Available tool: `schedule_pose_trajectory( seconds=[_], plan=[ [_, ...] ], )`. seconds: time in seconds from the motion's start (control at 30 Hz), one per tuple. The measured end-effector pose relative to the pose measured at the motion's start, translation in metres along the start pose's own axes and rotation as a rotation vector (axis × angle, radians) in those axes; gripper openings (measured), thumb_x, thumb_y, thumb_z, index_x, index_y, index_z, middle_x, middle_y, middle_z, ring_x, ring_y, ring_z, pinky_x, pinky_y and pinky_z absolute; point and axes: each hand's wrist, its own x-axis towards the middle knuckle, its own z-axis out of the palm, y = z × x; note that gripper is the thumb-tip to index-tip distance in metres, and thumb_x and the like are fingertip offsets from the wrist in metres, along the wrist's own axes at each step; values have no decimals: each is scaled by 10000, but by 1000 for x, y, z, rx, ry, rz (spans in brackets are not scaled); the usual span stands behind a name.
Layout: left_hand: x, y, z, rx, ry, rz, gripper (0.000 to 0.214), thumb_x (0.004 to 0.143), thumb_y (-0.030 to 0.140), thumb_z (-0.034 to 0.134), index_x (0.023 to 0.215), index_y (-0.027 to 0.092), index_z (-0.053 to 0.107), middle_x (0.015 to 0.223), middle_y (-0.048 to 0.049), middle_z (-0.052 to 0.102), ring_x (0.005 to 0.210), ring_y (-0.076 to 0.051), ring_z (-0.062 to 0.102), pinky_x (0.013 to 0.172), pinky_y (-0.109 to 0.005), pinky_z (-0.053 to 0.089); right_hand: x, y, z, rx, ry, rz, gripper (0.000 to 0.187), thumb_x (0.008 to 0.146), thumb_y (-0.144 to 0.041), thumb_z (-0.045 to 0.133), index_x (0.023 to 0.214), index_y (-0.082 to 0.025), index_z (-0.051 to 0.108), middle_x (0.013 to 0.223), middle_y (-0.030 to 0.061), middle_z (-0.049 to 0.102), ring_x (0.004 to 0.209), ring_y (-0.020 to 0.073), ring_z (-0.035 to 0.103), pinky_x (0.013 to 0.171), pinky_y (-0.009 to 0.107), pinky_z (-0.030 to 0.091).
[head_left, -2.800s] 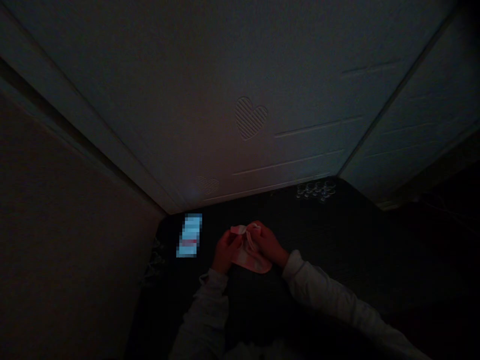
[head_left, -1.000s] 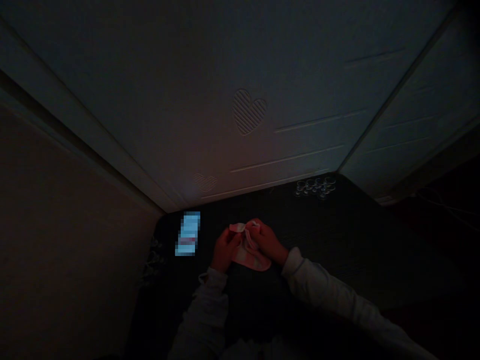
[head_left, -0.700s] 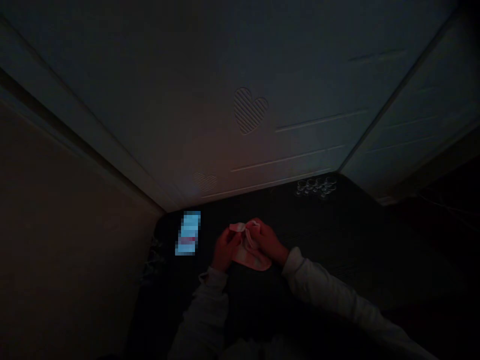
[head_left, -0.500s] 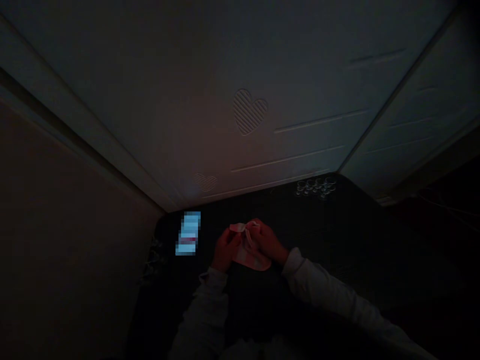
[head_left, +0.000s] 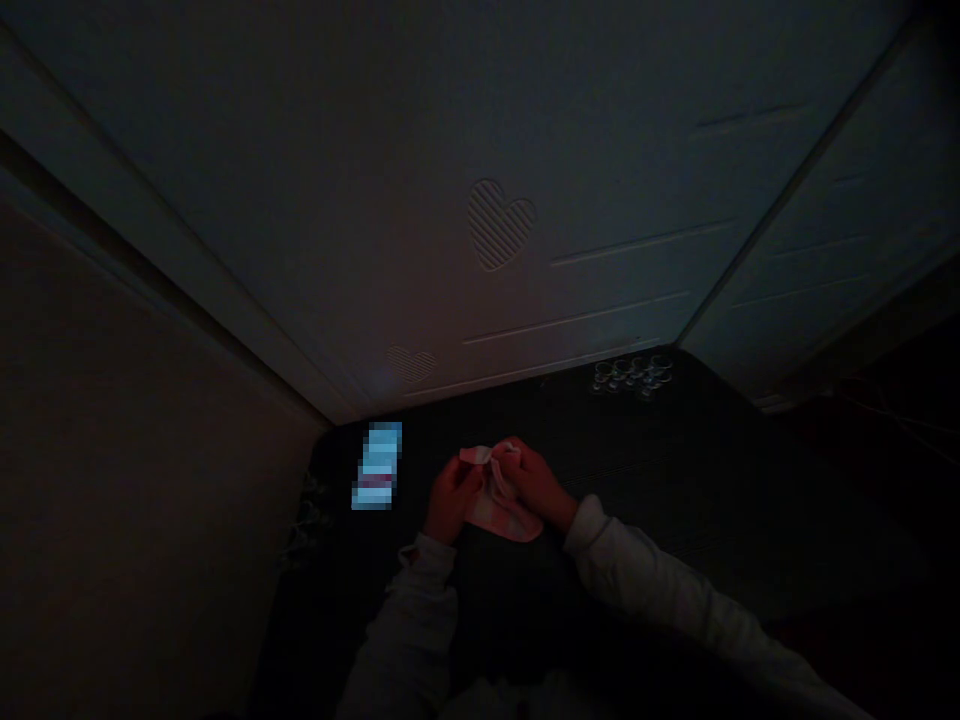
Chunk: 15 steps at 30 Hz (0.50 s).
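Observation:
In dim light, a pink and white patterned cloth (head_left: 501, 518) is bunched between my two hands above the dark table. My left hand (head_left: 450, 495) is closed on the cloth's left side. My right hand (head_left: 538, 480) grips its upper right part, where the fabric folds up around the fingers. The lower end of the cloth hangs down toward me. Folds and fingers hide whether anything lies inside it.
A lit phone (head_left: 377, 466), its screen blurred, lies left of my hands on the dark table (head_left: 637, 460). Several small stemmed glasses (head_left: 634, 375) stand at the back right, more glassware (head_left: 304, 520) at the left edge. A pale panel with hearts (head_left: 501, 225) rises behind.
Hands and cloth keep almost the same place and shape. The light on the panel behind is slightly dimmer.

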Motion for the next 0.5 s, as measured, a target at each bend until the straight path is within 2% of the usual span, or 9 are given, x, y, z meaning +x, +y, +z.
schedule_pose_trajectory(
  seconds=[0.5],
  plan=[
    [0,-1,0,9,5,-11,269,686,312,569,904,155,563,872,-39,628,818,-164,572,718,-260,438,0,-2,0,-25,7,-2,194,793,-311,392,772,-167,520,694,-9,510,620,108,459,576,220,374]
  ],
)
